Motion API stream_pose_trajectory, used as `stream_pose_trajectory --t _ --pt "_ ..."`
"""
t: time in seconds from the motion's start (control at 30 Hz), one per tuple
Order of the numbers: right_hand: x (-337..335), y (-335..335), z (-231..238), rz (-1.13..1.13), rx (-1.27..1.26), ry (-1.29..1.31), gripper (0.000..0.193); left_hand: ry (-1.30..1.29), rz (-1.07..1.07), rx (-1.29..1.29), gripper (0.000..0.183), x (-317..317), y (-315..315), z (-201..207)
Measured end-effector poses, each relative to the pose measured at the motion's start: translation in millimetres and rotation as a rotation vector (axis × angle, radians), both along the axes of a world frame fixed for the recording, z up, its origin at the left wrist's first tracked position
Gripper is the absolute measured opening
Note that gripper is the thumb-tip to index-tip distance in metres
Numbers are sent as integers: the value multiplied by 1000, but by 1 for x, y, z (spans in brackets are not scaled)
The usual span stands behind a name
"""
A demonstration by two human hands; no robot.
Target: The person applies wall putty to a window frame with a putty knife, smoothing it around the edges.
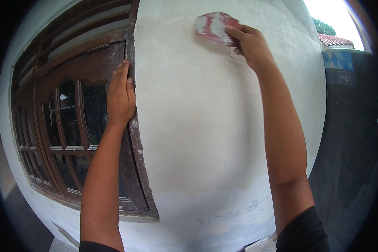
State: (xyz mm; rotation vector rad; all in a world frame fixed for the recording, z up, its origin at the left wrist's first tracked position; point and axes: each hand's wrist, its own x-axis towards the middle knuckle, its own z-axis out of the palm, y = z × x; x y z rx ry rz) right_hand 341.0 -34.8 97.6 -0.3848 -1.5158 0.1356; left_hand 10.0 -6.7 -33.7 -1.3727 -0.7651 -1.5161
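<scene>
Up high on the pale plastered wall [189, 126], my right hand [253, 44] is closed on a flat, hand-sized red piece [214, 28] smeared with white. The thumb lies on its near face, and the other fingers are mostly hidden. Its face lies close along the wall; whether it is a scraper or sandpaper I cannot tell. My left hand [121, 94] rests flat against the dark brown wooden window frame [132, 54], fingers stretched upward and holding nothing.
Left of the wall is a brown wooden window [77, 105] with glass panes and slats above. To the right stands a dark panel [353, 126] with a blue and white patterned strip [339, 60]. Beyond it show a red tiled roof [335, 40] and a tree [324, 27].
</scene>
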Motion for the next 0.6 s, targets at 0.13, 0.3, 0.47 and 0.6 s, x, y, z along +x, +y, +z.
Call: stream_pose_trajectory --t 0.13,0.3,0.47,0.6 --pt "-26 2 0 -221 9 -142 35 -9 12 -14 44 -4 0 -2" --pt "32 6 -2 -175 -63 5 34 7 1 7 44 -1 -1 1" --pt "4 -1 2 -40 -6 -68 38 6 -9 5 44 1 1 1" --pt "-20 -1 4 -169 -33 -150 36 4 2 -5 44 -3 0 -1"
